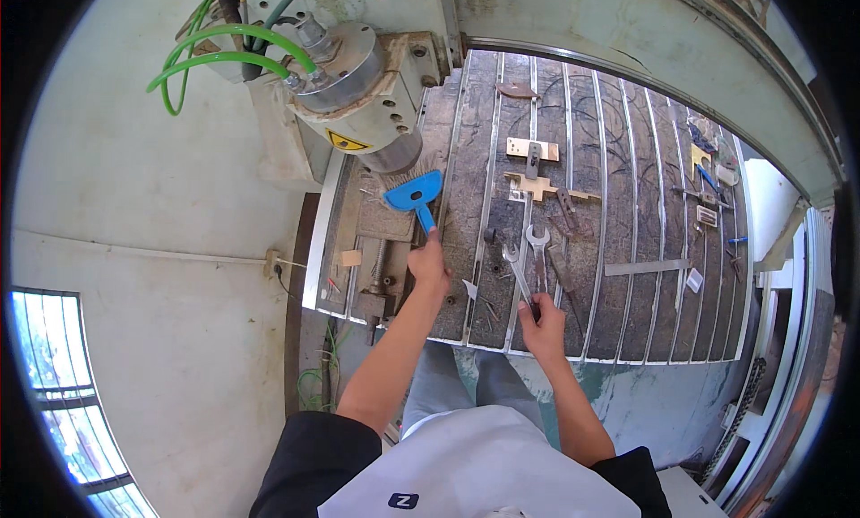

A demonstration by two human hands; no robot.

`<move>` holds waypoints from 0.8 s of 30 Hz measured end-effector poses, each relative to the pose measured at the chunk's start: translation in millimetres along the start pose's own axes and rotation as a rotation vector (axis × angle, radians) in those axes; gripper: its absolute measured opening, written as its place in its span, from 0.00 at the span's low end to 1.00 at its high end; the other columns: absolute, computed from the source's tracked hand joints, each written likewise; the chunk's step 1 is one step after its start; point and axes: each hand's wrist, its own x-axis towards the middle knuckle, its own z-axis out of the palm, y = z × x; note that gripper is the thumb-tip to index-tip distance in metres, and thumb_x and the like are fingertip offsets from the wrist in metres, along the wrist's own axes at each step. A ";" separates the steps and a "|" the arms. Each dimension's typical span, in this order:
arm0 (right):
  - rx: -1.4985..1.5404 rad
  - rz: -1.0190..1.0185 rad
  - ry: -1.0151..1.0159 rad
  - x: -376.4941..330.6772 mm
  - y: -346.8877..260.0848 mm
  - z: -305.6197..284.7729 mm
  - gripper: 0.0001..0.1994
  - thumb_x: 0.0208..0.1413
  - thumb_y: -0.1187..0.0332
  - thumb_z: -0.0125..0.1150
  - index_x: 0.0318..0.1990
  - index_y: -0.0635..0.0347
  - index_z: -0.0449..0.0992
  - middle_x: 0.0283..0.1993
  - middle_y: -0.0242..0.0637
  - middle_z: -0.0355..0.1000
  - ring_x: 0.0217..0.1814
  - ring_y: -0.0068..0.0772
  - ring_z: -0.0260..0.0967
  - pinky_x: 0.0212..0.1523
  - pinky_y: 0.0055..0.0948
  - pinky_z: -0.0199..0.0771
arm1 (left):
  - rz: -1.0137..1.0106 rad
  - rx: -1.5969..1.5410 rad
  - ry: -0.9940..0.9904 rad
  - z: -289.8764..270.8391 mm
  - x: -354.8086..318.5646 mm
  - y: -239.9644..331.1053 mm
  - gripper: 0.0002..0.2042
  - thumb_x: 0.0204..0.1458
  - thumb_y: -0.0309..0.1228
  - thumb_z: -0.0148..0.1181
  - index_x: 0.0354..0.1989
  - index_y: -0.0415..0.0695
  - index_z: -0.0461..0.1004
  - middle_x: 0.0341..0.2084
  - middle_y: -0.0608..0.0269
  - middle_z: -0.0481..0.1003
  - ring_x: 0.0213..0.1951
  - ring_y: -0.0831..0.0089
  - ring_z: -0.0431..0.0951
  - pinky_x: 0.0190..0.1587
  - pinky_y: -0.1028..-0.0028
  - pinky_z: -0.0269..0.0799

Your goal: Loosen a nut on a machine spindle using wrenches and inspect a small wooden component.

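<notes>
The left hand [428, 265] grips a blue brush [415, 194], the right hand [542, 325] a wrench [517, 271], both handles hidden.

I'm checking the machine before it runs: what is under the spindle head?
Under the spindle head hang brush bristles, with the blue brush, gripped by the left hand, right beside them. The bristles hide any cutting tool.

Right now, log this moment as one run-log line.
left hand: holds blue brush under spindle | right hand: grips wrench | second wrench beside it | surface: slotted machine table
</notes>
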 end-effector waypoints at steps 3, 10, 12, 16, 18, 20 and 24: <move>-0.027 0.011 -0.022 -3.0 -13.2 -6.3 0.13 0.54 0.64 0.62 0.35 0.67 0.72 0.20 0.45 0.69 0.19 0.37 0.66 0.24 0.36 0.64 | -0.051 -0.198 -0.086 0.0 7.7 -9.8 0.12 0.56 0.36 0.59 0.29 0.41 0.66 0.20 0.65 0.66 0.19 0.74 0.67 0.19 0.71 0.63; -0.093 -0.060 0.045 -9.8 -13.2 -12.8 0.12 0.52 0.66 0.62 0.37 0.67 0.72 0.22 0.47 0.69 0.20 0.40 0.67 0.24 0.37 0.65 | 0.133 -0.162 -0.310 30.2 -5.5 -23.7 0.09 0.61 0.34 0.52 0.34 0.41 0.67 0.24 0.64 0.68 0.24 0.75 0.71 0.20 0.72 0.71; -0.078 -0.103 0.058 -9.5 -17.0 -15.5 0.11 0.51 0.69 0.62 0.38 0.67 0.72 0.24 0.49 0.69 0.22 0.44 0.68 0.25 0.38 0.65 | 0.071 -0.184 -0.252 40.4 -29.4 -15.3 0.11 0.60 0.35 0.54 0.36 0.39 0.68 0.24 0.64 0.67 0.28 0.74 0.72 0.24 0.72 0.74; -0.008 -0.111 0.075 -13.0 -7.4 -3.5 0.11 0.50 0.71 0.62 0.38 0.66 0.72 0.26 0.50 0.70 0.24 0.47 0.69 0.26 0.39 0.66 | 0.056 0.046 -0.594 6.0 -71.4 -34.7 0.15 0.59 0.35 0.55 0.44 0.34 0.68 0.33 0.59 0.71 0.36 0.67 0.75 0.36 0.67 0.79; 0.023 -0.271 0.023 -12.2 -4.4 10.4 0.12 0.50 0.74 0.62 0.42 0.67 0.72 0.26 0.46 0.71 0.25 0.34 0.69 0.27 0.32 0.66 | 0.078 0.136 -0.785 -15.6 -84.1 -45.1 0.14 0.59 0.33 0.55 0.45 0.33 0.68 0.36 0.58 0.72 0.39 0.66 0.76 0.38 0.67 0.79; 0.027 -0.266 -0.047 -13.3 -6.1 14.2 0.11 0.50 0.74 0.61 0.41 0.67 0.73 0.27 0.46 0.72 0.26 0.34 0.71 0.28 0.31 0.68 | 0.292 0.371 -0.809 -34.5 -81.4 -50.3 0.10 0.60 0.29 0.52 0.45 0.35 0.68 0.39 0.58 0.73 0.44 0.67 0.76 0.42 0.67 0.79; 0.190 -0.019 -0.068 2.3 9.6 4.3 0.08 0.49 0.72 0.61 0.35 0.66 0.75 0.30 0.45 0.75 0.37 0.52 0.73 0.40 0.40 0.74 | 0.115 0.175 -0.579 -75.9 -83.2 -23.6 0.10 0.59 0.23 0.49 0.48 0.37 0.67 0.38 0.56 0.73 0.40 0.66 0.77 0.41 0.64 0.80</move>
